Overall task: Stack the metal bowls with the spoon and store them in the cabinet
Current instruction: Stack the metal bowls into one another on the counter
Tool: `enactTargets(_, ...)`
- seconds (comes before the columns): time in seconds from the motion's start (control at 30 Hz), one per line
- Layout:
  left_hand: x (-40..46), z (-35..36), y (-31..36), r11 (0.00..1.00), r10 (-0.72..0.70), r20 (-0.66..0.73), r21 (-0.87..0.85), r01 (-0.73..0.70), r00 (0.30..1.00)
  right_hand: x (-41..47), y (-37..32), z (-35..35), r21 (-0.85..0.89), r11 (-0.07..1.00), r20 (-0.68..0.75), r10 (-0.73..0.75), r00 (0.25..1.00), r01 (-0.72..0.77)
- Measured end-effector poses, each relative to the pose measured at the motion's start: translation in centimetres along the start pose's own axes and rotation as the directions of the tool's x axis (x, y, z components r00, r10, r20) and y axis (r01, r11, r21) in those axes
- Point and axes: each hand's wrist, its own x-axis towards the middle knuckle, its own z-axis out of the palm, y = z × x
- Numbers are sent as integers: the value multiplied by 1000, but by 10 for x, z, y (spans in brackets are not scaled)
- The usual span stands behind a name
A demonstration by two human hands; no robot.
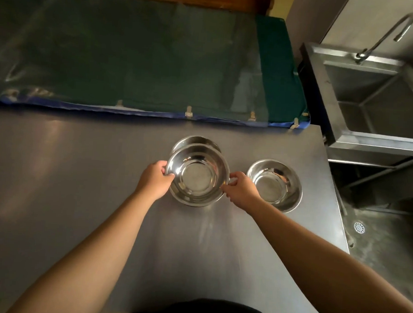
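A shiny metal bowl [197,174] is held at the middle of the steel counter [79,185]. My left hand [155,177] grips its left rim and my right hand [241,189] grips its right rim. Behind it, partly hidden, a second metal bowl [196,140] rests on the counter. A third metal bowl [274,184] stands to the right, just beyond my right hand. No spoon and no cabinet show in this view.
A green mat with a blue edge [145,62] lies along the back of the counter. To the right stand a steel sink [376,98] with a curved tap [386,34], and lower down a basin with a drain [359,227].
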Motion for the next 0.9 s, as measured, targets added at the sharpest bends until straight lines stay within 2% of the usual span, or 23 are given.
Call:
enactTargets(0.3,67,2,13,999,-8,19,41,7,1000,61,-21,4,18,999,-30,48,998,-48)
enactTargets(0.57,91,16,1,995,-35,14,96,33,999,91,-14,16,-73,996,-68,41,997,-45)
enactTargets(0.9,85,22,-6,987,-29,11,161,27,1000,93,0,29,26,998,-41,60,997,-59)
